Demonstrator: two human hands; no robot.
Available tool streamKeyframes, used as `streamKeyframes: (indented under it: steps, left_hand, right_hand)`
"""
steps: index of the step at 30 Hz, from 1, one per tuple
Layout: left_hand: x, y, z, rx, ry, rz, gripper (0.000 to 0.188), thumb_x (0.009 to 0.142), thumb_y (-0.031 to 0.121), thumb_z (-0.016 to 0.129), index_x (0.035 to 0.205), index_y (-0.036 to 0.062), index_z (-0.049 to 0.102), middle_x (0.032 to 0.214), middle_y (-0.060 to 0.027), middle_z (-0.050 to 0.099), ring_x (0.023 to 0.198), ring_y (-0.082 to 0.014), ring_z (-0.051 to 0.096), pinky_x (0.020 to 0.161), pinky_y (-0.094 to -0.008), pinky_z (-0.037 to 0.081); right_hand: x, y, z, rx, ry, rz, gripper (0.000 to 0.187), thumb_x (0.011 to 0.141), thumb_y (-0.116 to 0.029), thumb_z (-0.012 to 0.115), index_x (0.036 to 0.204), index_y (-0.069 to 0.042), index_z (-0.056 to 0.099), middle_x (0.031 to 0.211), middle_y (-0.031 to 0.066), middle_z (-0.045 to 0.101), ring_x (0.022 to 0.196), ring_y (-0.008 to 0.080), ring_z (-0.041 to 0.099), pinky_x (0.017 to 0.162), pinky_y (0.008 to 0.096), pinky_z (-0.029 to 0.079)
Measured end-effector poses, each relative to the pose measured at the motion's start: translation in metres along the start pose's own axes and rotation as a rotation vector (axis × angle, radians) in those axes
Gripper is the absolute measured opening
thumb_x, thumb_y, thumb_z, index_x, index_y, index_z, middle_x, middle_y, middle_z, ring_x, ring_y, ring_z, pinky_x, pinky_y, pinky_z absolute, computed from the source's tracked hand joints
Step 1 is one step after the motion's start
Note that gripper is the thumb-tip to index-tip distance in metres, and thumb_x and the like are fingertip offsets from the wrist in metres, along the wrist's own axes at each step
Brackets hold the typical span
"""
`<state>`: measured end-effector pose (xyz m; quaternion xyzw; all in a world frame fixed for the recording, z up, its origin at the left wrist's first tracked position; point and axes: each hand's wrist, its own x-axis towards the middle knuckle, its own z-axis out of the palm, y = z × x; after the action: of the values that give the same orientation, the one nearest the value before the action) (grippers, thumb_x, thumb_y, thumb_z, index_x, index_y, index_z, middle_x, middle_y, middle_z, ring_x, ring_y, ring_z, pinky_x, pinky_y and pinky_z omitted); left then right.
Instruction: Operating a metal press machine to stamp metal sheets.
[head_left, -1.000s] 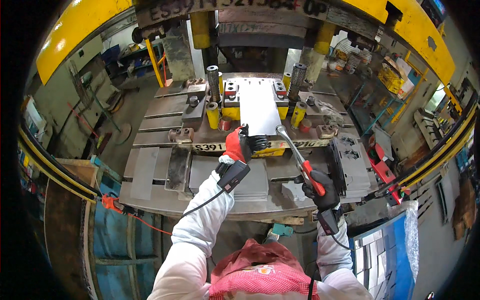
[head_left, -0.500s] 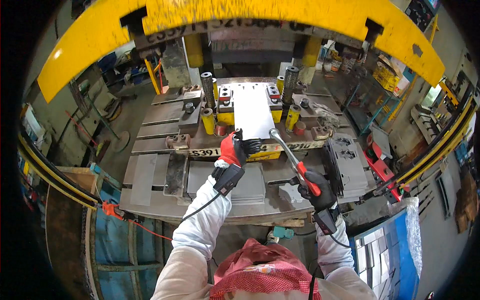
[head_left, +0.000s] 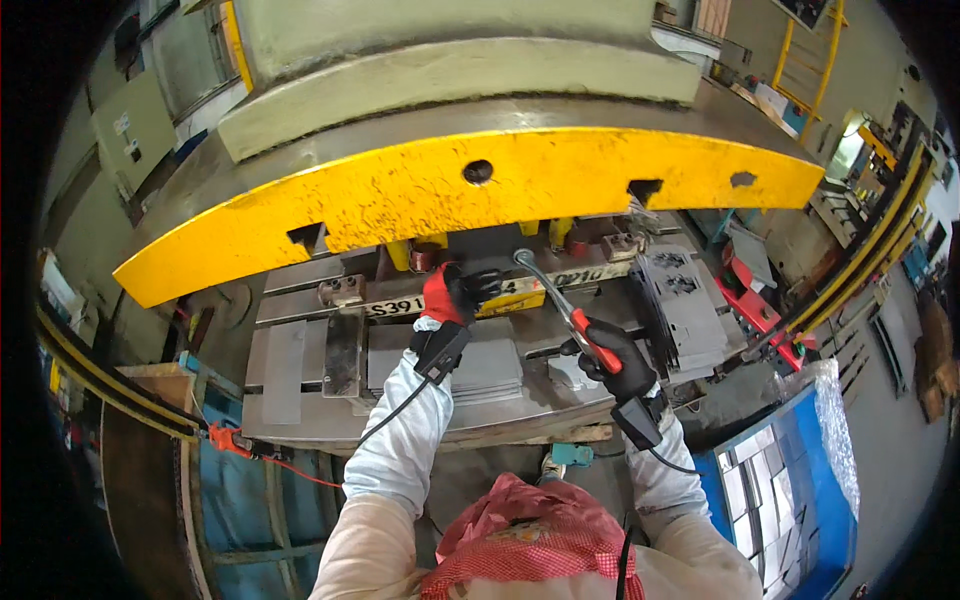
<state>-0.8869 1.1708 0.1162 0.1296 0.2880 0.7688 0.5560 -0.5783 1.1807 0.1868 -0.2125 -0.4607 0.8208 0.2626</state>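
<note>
I read the frame left to right. At 9 o'clock a flat grey steel strip (head_left: pixel 285 370) lies on the grey press bed plate (head_left: pixel 300 425), well apart from both hands. Just right of it sits a dark rectangular steel block (head_left: pixel 343 352).

Left hand (head_left: pixel 452 293), red and black glove, is up at 12 o'clock from the stack of grey sheet-metal blanks (head_left: pixel 480 365), reaching to the front edge of the die area under the big yellow curved press ram (head_left: pixel 450 195). Fingers curled; I cannot tell what they close on, the ram hides that zone. A small black box on a cable (head_left: pixel 440 350) is strapped at that wrist.

The long steel rod tool with a red grip (head_left: pixel 552 298) runs from the right hand at 4 o'clock up to its curved tip at 11 o'clock, ending just beside the left glove, near the yellow strip along the die front (head_left: pixel 520 300).

Right hand (head_left: pixel 618 360), black glove, is clamped around the red grip end of the rod. It sits at 3 o'clock from the blank stack, near it. A second black box (head_left: pixel 635 423) hangs at that wrist.

Further right, at 2 o'clock from the right hand, a stack of dark cut-out metal plates (head_left: pixel 685 300) stands on the bed, apart from both hands.
</note>
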Motion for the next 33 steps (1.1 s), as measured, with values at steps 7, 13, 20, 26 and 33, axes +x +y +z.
streamKeyframes:
  steps: [7, 13, 20, 26, 33]
  left_hand:
    - [-0.016, -0.005, 0.029, 0.235, -0.005, 0.164, 0.039, 0.089, 0.033, 0.042, 0.115, 0.004, 0.043, 0.098, -0.0221, 0.059, 0.076, -0.0326, 0.061, 0.064, -0.0379, 0.052]
    - [0.01, -0.013, 0.005, 0.506, 0.108, 0.239, 0.033, 0.09, 0.032, 0.04, 0.094, 0.0017, 0.052, 0.08, -0.0138, 0.062, 0.062, -0.0239, 0.062, 0.055, -0.0352, 0.053]
    - [0.007, -0.007, -0.01, 0.473, 0.156, 0.28, 0.033, 0.089, 0.031, 0.044, 0.105, 0.0033, 0.047, 0.083, -0.0195, 0.06, 0.064, -0.0326, 0.061, 0.056, -0.0417, 0.054]
    - [-0.001, -0.013, 0.016, 0.332, 0.235, 0.286, 0.035, 0.088, 0.032, 0.047, 0.082, -0.0007, 0.058, 0.072, -0.0084, 0.062, 0.055, -0.0149, 0.059, 0.048, -0.029, 0.048]
    - [-0.011, -0.006, 0.01, 0.127, 0.077, 0.315, 0.033, 0.086, 0.034, 0.05, 0.1, 0.0048, 0.055, 0.08, -0.0101, 0.062, 0.061, -0.0219, 0.06, 0.054, -0.033, 0.05]
  right_hand:
    - [0.0, -0.004, -0.001, -0.068, -0.032, 0.002, 0.039, 0.081, -0.031, 0.051, 0.11, -0.005, 0.047, 0.08, 0.0094, 0.057, 0.053, 0.0106, 0.045, 0.044, 0.021, 0.032]
    - [-0.001, -0.01, -0.002, -0.185, -0.018, 0.028, 0.04, 0.081, -0.027, 0.051, 0.113, -0.002, 0.047, 0.073, 0.0026, 0.05, 0.048, 0.0071, 0.043, 0.04, 0.0194, 0.031]
    - [0.055, -0.035, 0.011, -0.233, -0.04, -0.079, 0.045, 0.08, -0.034, 0.052, 0.112, -0.002, 0.048, 0.078, 0.0088, 0.059, 0.047, 0.0062, 0.047, 0.039, 0.0173, 0.035]
    - [0.198, -0.065, 0.015, -0.148, -0.103, -0.059, 0.035, 0.079, -0.032, 0.057, 0.103, -0.006, 0.053, 0.078, 0.0043, 0.059, 0.065, 0.0126, 0.061, 0.047, 0.0214, 0.043]
    - [0.13, -0.047, -0.003, -0.163, -0.085, -0.18, 0.047, 0.083, -0.03, 0.05, 0.121, -0.003, 0.043, 0.091, 0.0071, 0.059, 0.06, 0.0078, 0.05, 0.053, 0.0207, 0.042]
